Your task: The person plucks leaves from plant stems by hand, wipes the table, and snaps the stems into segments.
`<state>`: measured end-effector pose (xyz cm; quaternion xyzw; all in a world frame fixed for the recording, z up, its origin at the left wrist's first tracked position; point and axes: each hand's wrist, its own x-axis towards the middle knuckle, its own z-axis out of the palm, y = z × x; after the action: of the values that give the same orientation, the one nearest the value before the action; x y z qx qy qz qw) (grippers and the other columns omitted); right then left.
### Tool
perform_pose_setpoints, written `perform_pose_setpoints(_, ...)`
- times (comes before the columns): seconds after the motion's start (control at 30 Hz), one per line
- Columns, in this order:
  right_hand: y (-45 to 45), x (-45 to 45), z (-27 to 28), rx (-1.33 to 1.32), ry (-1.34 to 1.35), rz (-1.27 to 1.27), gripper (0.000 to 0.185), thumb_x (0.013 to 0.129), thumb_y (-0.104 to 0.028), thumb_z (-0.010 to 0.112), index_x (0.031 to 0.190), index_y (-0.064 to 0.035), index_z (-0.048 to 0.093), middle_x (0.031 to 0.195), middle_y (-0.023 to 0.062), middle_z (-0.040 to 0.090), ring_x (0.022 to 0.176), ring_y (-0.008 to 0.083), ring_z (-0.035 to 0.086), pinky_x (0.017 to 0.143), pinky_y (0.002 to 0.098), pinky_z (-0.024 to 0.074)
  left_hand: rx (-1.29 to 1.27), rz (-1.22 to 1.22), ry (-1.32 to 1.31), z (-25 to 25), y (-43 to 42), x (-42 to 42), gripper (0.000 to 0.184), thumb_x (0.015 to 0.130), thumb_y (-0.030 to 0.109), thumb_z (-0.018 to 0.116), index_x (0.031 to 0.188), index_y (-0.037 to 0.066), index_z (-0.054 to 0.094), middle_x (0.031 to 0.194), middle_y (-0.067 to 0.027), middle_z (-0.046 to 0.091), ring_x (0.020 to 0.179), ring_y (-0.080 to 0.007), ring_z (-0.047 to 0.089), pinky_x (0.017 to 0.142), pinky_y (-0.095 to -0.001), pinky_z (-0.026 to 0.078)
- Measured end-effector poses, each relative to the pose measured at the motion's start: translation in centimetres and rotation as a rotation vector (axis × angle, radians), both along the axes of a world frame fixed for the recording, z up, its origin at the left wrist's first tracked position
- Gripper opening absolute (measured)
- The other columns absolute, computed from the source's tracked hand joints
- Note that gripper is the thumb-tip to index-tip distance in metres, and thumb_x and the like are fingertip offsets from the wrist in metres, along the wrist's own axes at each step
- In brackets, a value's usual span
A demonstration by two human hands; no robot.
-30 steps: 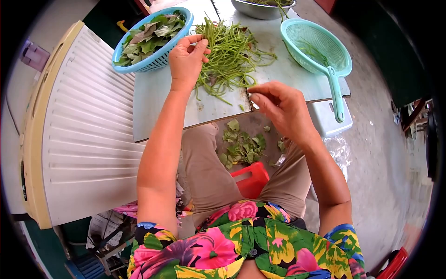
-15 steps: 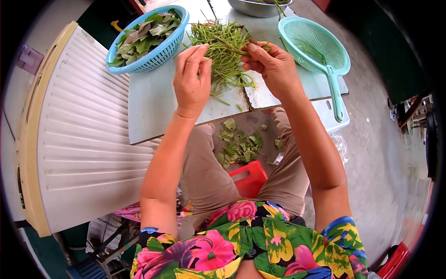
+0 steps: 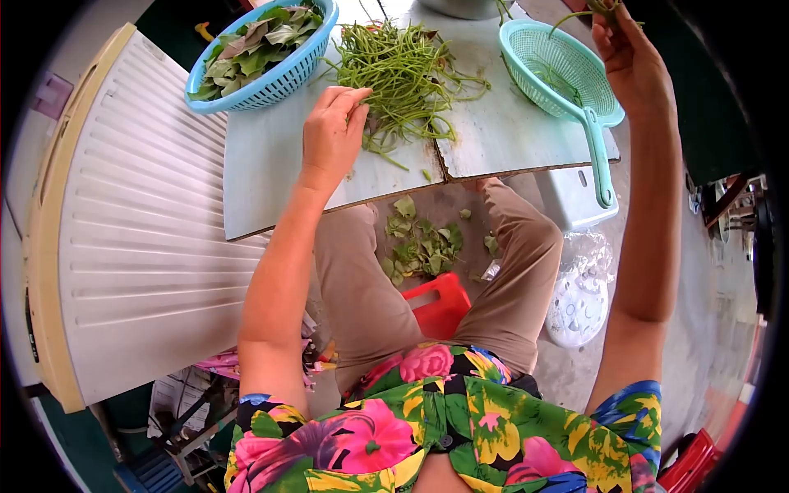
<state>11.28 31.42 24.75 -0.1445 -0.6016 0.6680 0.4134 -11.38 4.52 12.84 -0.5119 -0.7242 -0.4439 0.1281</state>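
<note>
At the upper right, above the far side of the strainer, my right hand is closed on a green vegetable stem, whose thin end hangs out to the left. My left hand is beside the near left edge of a heap of green stems, its fingers pinched together; whatever may be between the fingertips is hidden. Left of the heap stands a blue basket full of green leaves. A mint-green handled strainer with a few stems inside stands to the right.
The pale tabletop has a seam and a front edge above my knees. A metal bowl is at the back. Dropped leaves lie on the floor by a red stool. A white ribbed panel stands on the left.
My right hand has swung from above the heap up and right, past the strainer, carrying the stem. My left hand has shifted slightly down, staying by the heap.
</note>
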Motion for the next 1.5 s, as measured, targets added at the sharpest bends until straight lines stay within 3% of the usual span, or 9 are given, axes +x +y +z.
perform_pose_setpoints(0.1, 6.0, 1.9, -2.3, -0.036, -0.144, -0.06, 0.034, 0.084, -0.029, 0.054, 0.107, -0.004, 0.055, 0.09, 0.0128, 0.06, 0.08, 0.0186, 0.059, 0.07, 0.0219, 0.0501, -0.101, -0.049, 0.034, 0.2, 0.3, 0.0, 0.019, 0.076, 0.004, 0.057, 0.095, 0.005, 0.061, 0.089, -0.0058, 0.058, 0.07, -0.0168, 0.056, 0.062, -0.0252, 0.045)
perform_pose_setpoints(0.17, 5.4, 3.2, -3.7, 0.823, -0.754, -0.608, 0.039, 0.082, -0.035, 0.056, 0.108, -0.0066, 0.056, 0.095, 0.011, 0.06, 0.081, 0.0173, 0.059, 0.066, 0.0247, 0.0513, -0.164, -0.135, 0.136, 0.1, 0.8, 0.1, 0.02, 0.075, 0.005, 0.058, 0.095, 0.006, 0.061, 0.089, -0.0061, 0.058, 0.076, -0.0199, 0.055, 0.065, -0.0282, 0.045)
perform_pose_setpoints(0.2, 5.4, 4.1, -4.2, 0.914, -0.608, -0.679, 0.044, 0.079, -0.039, 0.057, 0.109, -0.0078, 0.056, 0.099, 0.0099, 0.06, 0.08, 0.0166, 0.059, 0.063, 0.0265, 0.0519, -0.165, -0.164, 0.141, -0.3, 1.2, 0.1, 0.019, 0.074, 0.007, 0.059, 0.093, 0.005, 0.062, 0.088, -0.0066, 0.057, 0.078, -0.0222, 0.054, 0.068, -0.0299, 0.044)
perform_pose_setpoints(0.43, -9.7, 6.3, -4.2, 0.553, -0.22, -0.302, 0.019, 0.084, -0.014, 0.055, 0.096, -0.0015, 0.061, 0.084, 0.0085, 0.062, 0.065, 0.008, 0.055, 0.052, 0.0184, 0.0426, -0.179, -0.159, 0.205, -1.8, 4.1, 1.6, 0.013, 0.071, 0.008, 0.063, 0.084, 0.006, 0.063, 0.078, -0.0056, 0.056, 0.076, -0.0219, 0.054, 0.067, -0.0298, 0.044)
perform_pose_setpoints(0.77, -17.5, 5.4, -9.5, 0.289, -0.416, -0.039, 0.007, 0.078, 0.001, 0.056, 0.084, 0.0014, 0.06, 0.066, 0.0007, 0.051, 0.058, 0.0061, 0.044, 0.051, 0.0194, 0.0363, -0.152, 0.051, 0.098, -2.0, 6.4, 0.8, 0.013, 0.071, 0.018, 0.065, 0.079, 0.007, 0.065, 0.072, -0.0059, 0.057, 0.062, -0.0203, 0.054, 0.058, -0.0294, 0.044)
perform_pose_setpoints(0.93, -17.5, 5.9, -9.9, 0.301, -0.477, 0.013, 0.009, 0.08, -0.003, 0.055, 0.086, 0.0015, 0.06, 0.07, 0.0019, 0.054, 0.059, 0.0064, 0.047, 0.053, 0.0188, 0.0386, 0.247, -0.041, -0.869, 2.7, 5.8, -0.4, 0.02, 0.078, 0.016, 0.062, 0.081, -0.003, 0.063, 0.073, -0.0024, 0.061, 0.053, -0.0059, 0.049, 0.045, -0.0187, 0.04)
perform_pose_setpoints(1.07, -18.2, 4.5, -9.3, 0.282, -0.447, 0.063, 0.008, 0.078, -0.001, 0.058, 0.085, 0.0, 0.06, 0.068, 0.0028, 0.054, 0.059, 0.0075, 0.048, 0.053, 0.02, 0.0399, 0.421, -0.229, -0.98, 5.5, 4.4, 0.2, 0.017, 0.08, 0.013, 0.059, 0.084, -0.004, 0.062, 0.073, -0.006, 0.06, 0.056, -0.0077, 0.051, 0.046, -0.0193, 0.042)
perform_pose_setpoints(1.33, -18.3, 1.7, -6.8, 0.338, -0.348, 0.093, 0.007, 0.078, -0.004, 0.06, 0.082, 0.0013, 0.058, 0.067, 0.0041, 0.055, 0.057, 0.0053, 0.046, 0.052, 0.02, 0.0403, 0.403, -0.384, -0.975, 6.6, 2.2, 2.4, 0.022, 0.083, 0.013, 0.055, 0.097, -0.005, 0.058, 0.081, -0.0081, 0.06, 0.061, -0.0096, 0.053, 0.053, -0.0193, 0.044)
perform_pose_setpoints(1.5, -18.2, 1.0, -8.0, 0.32, -0.428, 0.081, 0.01, 0.079, -0.007, 0.06, 0.079, 0.0026, 0.057, 0.061, 0.0019, 0.052, 0.055, 0.004, 0.043, 0.049, 0.0196, 0.0388, -0.046, 0.008, -0.128, 3.9, 2.6, 0.0, 0.021, 0.078, 0.013, 0.059, 0.096, 0.003, 0.062, 0.076, -0.0048, 0.061, 0.058, -0.009, 0.053, 0.052, -0.0227, 0.043)
